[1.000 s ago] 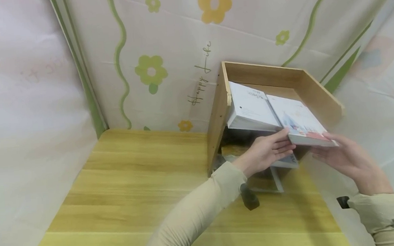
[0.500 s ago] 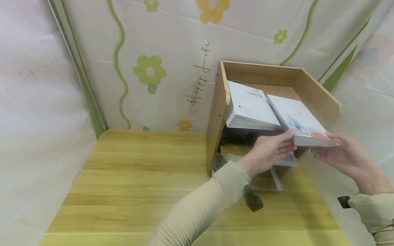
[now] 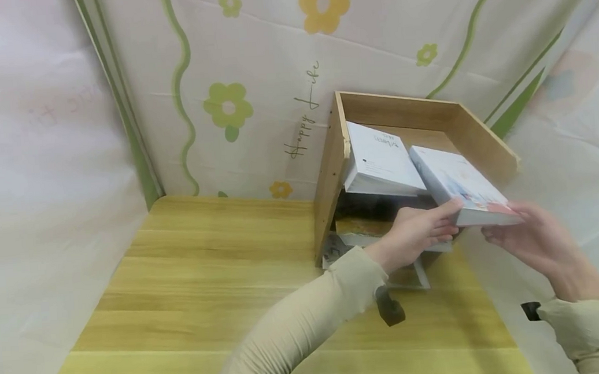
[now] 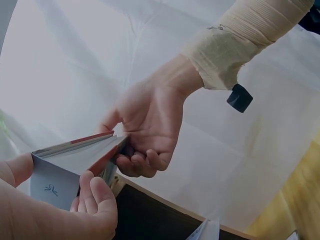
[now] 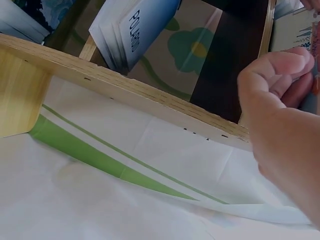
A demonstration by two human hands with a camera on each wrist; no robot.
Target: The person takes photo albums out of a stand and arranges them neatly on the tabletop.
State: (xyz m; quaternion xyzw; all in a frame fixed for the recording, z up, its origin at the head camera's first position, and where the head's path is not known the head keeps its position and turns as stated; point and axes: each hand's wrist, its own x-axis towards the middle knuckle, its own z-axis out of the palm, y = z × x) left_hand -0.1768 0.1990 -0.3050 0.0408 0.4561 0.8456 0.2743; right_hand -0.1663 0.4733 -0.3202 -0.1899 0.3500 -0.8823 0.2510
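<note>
A thick white book (image 3: 458,179) with a snowy picture and a red patch on its cover is held by both hands at the near end of the top shelf. My left hand (image 3: 419,231) pinches its near left corner, thumb on top and fingers beneath. My right hand (image 3: 540,242) grips the near right corner, the thumb above and the fingertips curled under the cover. In the left wrist view the blue-grey spine (image 4: 55,185) faces the left hand, and the pages gape slightly. Beside it on the left lies another white book (image 3: 381,161), jutting over the shelf's front.
The wooden shelf unit (image 3: 328,179) stands at the back right of the wooden table (image 3: 207,286). Its lower levels hold more books, including a blue-and-white one (image 5: 132,35) lettered "POLARO". Flowered cloth (image 3: 259,56) hangs close behind and on both sides.
Both hands have shifted slightly right and towards me with the held book. A gap now shows between it and the other white book, and its left side is raised.
</note>
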